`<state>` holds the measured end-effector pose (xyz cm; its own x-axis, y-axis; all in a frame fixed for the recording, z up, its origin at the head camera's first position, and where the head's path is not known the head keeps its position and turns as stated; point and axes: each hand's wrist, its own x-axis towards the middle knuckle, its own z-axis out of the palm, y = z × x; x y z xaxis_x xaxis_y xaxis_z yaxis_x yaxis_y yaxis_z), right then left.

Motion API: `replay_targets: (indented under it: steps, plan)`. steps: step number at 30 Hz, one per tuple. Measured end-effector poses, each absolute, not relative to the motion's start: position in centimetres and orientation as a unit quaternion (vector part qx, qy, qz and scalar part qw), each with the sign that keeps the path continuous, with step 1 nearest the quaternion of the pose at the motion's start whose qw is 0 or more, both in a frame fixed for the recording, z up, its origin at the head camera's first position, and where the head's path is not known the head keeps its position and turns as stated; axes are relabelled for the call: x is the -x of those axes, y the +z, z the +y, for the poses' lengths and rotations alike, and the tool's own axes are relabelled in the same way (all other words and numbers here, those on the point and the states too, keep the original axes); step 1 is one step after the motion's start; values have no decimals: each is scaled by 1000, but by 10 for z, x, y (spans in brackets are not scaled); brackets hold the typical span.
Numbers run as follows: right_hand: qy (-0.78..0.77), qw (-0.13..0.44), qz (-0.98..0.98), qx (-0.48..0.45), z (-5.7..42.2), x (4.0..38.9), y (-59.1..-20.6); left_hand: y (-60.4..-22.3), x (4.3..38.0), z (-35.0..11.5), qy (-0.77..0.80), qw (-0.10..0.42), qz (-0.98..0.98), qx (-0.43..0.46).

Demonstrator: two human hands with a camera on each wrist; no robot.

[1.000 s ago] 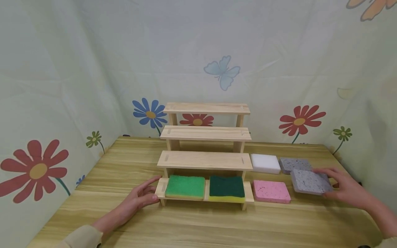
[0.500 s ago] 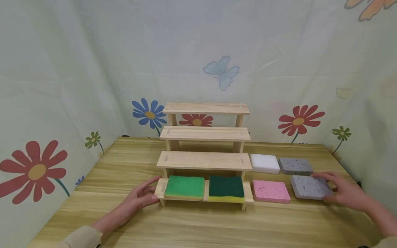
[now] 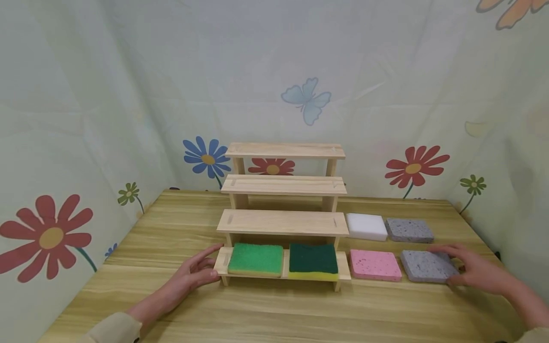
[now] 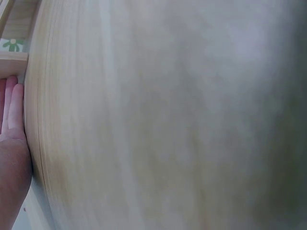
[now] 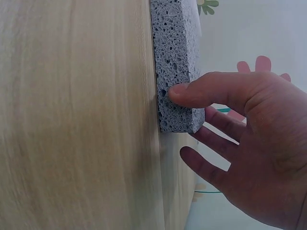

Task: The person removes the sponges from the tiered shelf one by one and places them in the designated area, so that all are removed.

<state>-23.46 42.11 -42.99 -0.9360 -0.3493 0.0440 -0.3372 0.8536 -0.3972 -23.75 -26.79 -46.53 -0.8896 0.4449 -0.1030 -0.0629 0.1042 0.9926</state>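
Observation:
On the right, a grey speckled sponge (image 3: 429, 266) lies flat on the wooden table. My right hand (image 3: 480, 269) pinches it at its right end. The right wrist view shows the thumb (image 5: 184, 95) on its near side, with the other fingers spread behind it. A stepped wooden rack (image 3: 283, 221) stands mid-table. Its lowest step carries a bright green scouring sponge (image 3: 256, 258) and a dark green one (image 3: 313, 258) with a yellow base. My left hand (image 3: 193, 271) touches the left end of that step, its fingers (image 4: 16, 106) fairly straight.
A pink sponge (image 3: 375, 265) lies between the rack and the held sponge. Behind are a white sponge (image 3: 366, 226) and a second grey sponge (image 3: 409, 230). A flowered curtain (image 3: 257, 71) closes off the back and sides of the table (image 3: 274, 314).
My right hand has lowered the grey sponge, tilted above the table a second ago, so that it lies flat beside the pink one. The left hand keeps its place at the rack.

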Motion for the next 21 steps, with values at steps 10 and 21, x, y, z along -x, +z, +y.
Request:
replay_targets:
  steps: [10, 21]
  plan:
    - [-200, 38, 961, 188, 423, 238, -427, -466, 237, -268, 658, 190, 716, -137]
    - [-206, 52, 958, 192, 424, 239, -426, -464, 236, -268, 653, 191, 721, -132]
